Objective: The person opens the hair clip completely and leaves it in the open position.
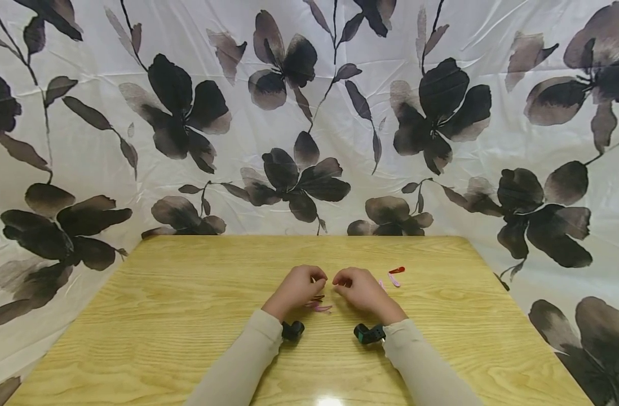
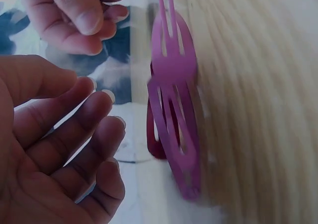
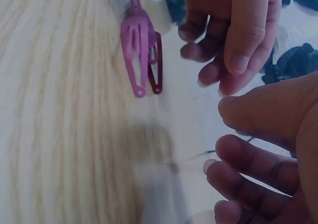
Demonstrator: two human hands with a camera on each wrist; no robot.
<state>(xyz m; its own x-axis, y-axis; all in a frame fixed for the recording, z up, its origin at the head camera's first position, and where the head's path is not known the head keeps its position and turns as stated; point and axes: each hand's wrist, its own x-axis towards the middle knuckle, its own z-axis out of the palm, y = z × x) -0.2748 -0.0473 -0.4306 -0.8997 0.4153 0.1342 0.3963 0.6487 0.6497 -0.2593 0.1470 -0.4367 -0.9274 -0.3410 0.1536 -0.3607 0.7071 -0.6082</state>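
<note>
My left hand (image 1: 300,288) and right hand (image 1: 361,288) hover over the table's middle, fingertips facing each other across a small gap. In the left wrist view, the left hand's fingers (image 2: 74,129) are loosely bent, with the thumb close to the index fingertip and nothing visible between them. The right hand's thumb (image 3: 263,112) stands apart from its bent fingers, also with nothing between. Below the left hand lies a small pile of snap hair clips: pink clips (image 2: 174,70) overlap one another, and a dark red clip (image 2: 155,147) shows partly from beneath.
Beyond the right hand lie a red hair clip (image 1: 397,270) and a pink clip (image 1: 394,280); another pink clip (image 1: 381,284) is partly hidden by that hand. The wooden table (image 1: 188,316) meets a floral cloth (image 1: 335,113) at its back edge. Each wrist wears a black camera.
</note>
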